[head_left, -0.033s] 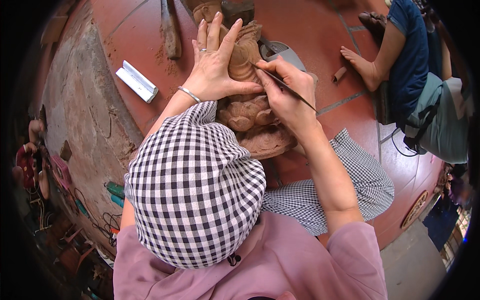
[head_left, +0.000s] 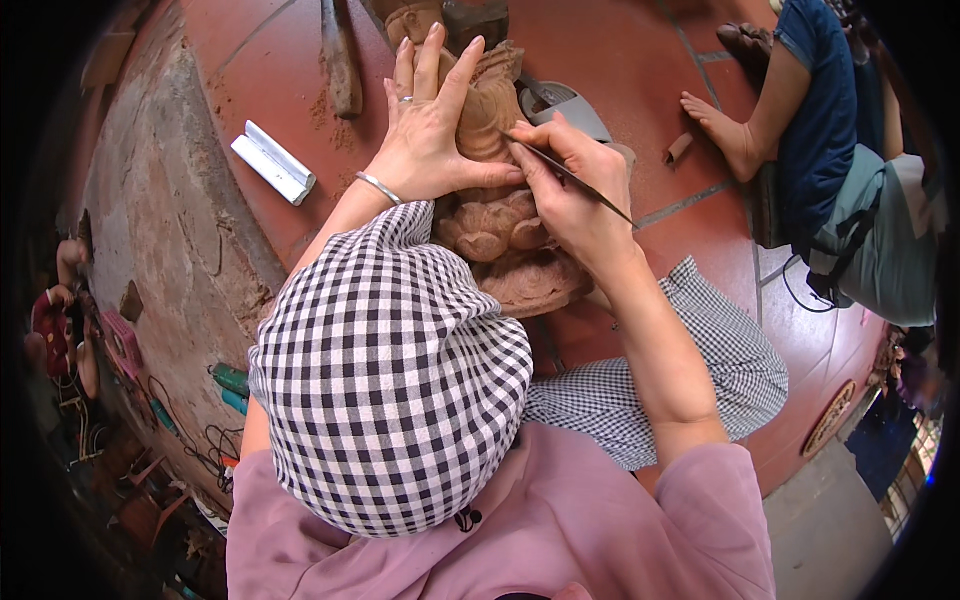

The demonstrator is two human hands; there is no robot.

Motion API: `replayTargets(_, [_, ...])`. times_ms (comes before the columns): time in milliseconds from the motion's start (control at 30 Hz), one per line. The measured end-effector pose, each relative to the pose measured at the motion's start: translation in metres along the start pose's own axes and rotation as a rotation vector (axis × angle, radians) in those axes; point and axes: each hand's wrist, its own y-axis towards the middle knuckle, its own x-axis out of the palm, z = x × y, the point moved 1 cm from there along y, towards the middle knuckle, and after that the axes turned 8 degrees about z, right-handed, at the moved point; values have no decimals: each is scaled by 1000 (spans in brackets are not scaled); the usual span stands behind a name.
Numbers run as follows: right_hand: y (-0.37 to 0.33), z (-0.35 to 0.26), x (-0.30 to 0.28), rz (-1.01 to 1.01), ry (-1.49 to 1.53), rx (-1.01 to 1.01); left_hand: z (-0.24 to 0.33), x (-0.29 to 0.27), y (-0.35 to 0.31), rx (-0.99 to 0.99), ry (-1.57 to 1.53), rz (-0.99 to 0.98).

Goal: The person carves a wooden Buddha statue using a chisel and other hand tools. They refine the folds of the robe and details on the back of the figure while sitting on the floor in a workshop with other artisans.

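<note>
A brown carved figure with rounded, swirling relief lies in front of me on a wide base. My left hand rests on its upper part, fingers spread and thumb stretched across it; a ring and a bangle show on this hand and wrist. My right hand is closed around a slim, dark, pointed carving tool, held like a pen. The tool's tip is at the figure's ridged upper part, close to my left thumb. Part of the figure is hidden under both hands.
Beyond the figure stands a pale grey container. A wooden-handled tool and a white angled piece lie on the red tiles, near brown dust. My checked knees flank the work. Another person sits at right; a green power tool lies left.
My right hand and the carving tool have shifted very slightly to the left. The left hand and the figure look the same.
</note>
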Motion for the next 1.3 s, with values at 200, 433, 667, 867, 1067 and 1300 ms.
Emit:
replayTargets(200, [20,-2,-7,-12,95,369,-1,2,0,3,-11,13])
replayTargets(433, [12,-6,7,19,-39,137,0,4,0,-17,-4,20])
replayTargets(667, [1,-19,4,-64,-30,74,3,-9,5,-49,-17,-108])
replayTargets(867, [21,-7,0,-19,-5,298,7,-10,5,-96,-30,-158])
replayTargets(1067, [14,-10,7,-38,-102,92,6,-11,5,-97,-40,-147])
replayTargets(1300, [12,-13,1,-72,27,276,4,-10,5,-89,-35,-156])
